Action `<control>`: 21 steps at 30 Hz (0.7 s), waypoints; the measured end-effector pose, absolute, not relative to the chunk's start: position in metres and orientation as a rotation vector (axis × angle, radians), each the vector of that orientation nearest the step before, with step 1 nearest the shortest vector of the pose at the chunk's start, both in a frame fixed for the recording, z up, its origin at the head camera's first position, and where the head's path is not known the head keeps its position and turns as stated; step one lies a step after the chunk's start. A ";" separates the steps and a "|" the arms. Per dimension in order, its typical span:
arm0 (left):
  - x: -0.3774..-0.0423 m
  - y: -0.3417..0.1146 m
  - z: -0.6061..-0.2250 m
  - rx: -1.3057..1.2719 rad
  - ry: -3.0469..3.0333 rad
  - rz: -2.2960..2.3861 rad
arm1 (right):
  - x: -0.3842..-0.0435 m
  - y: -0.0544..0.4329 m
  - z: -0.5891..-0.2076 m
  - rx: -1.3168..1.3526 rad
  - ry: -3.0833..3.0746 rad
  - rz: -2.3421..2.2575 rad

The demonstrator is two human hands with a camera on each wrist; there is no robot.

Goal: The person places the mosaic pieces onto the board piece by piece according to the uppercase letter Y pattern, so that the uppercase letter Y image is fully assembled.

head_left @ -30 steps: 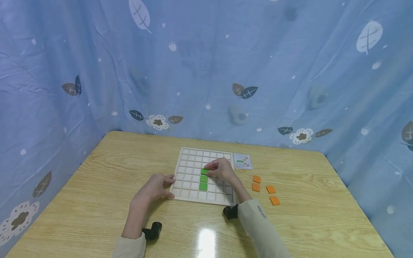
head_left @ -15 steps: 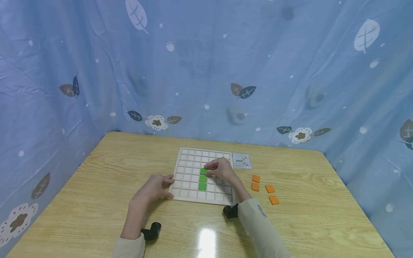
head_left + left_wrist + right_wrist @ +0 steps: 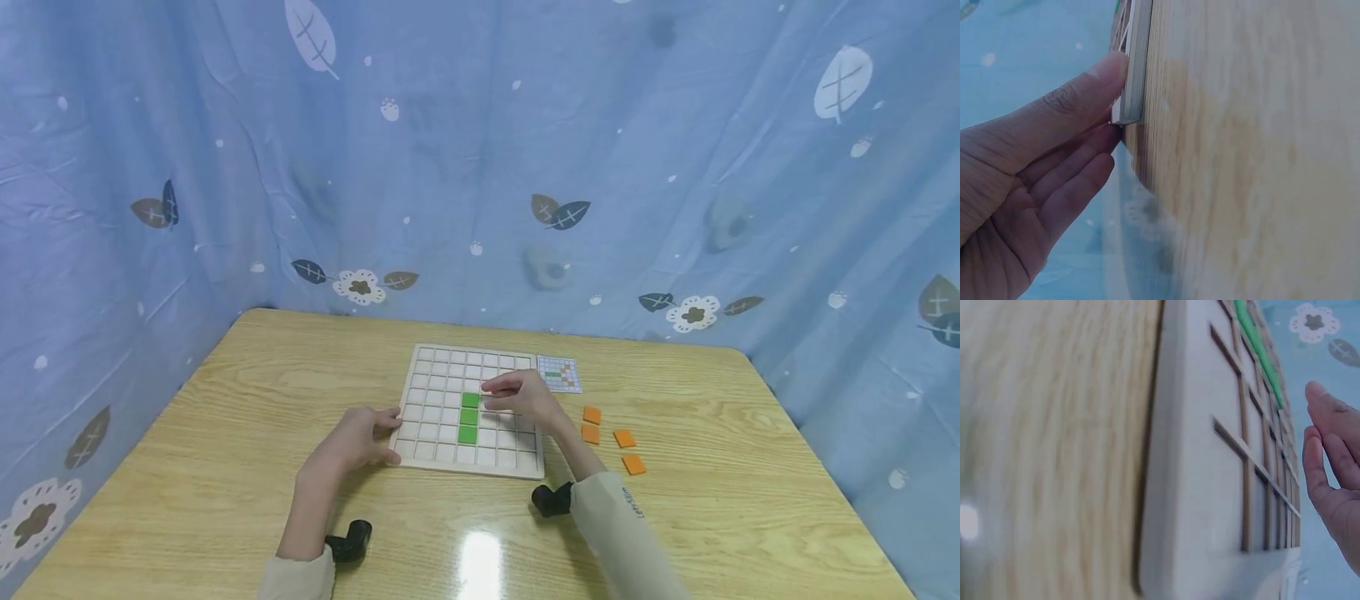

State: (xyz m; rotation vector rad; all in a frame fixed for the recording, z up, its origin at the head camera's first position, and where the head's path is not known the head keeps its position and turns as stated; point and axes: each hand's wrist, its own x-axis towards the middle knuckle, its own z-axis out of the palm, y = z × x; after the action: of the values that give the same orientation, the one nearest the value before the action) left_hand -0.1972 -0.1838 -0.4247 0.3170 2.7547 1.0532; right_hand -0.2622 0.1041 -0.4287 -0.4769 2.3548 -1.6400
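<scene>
On the table lies a pale wooden grid board (image 3: 431, 414) with square cells. Three green square tiles (image 3: 468, 416) fill cells in one column near its middle. At the board's near left corner my left hand (image 3: 356, 437) grips the edge; in the left wrist view its thumb (image 3: 1110, 67) presses on the corner while the other fingers sit behind it. My right hand (image 3: 528, 398) hovers over the board just right of the farthest green tile (image 3: 470, 400). Its fingers are extended and hold nothing; in the right wrist view they are apart from the board's surface.
A small printed grid card (image 3: 559, 374) with green and orange squares lies by the board's far right corner. Several orange tiles (image 3: 624, 438) are scattered on the table (image 3: 712, 500) to the right. Blue patterned curtains (image 3: 450, 167) surround the table's back and sides.
My right hand has let go of the farthest green tile and drawn off slightly to the right. That tile now lies in its cell. My left hand keeps its hold on the board.
</scene>
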 end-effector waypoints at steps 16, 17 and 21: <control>-0.197 -0.181 -0.423 0.306 2.738 1.057 | -0.219 0.196 -0.415 -0.366 2.337 -1.847; -0.196 -0.181 -0.422 0.304 2.736 1.057 | -0.215 0.204 -0.415 -0.359 2.350 -1.835; -0.195 -0.183 -0.423 0.303 2.737 1.046 | -0.202 0.235 -0.418 -0.330 2.403 -1.767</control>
State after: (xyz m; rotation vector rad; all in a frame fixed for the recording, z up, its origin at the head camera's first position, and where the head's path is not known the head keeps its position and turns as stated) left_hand -0.1950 -0.1827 -0.4226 0.3028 2.7369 1.0460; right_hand -0.2022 0.2348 -0.4178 -0.3299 2.4035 -1.7670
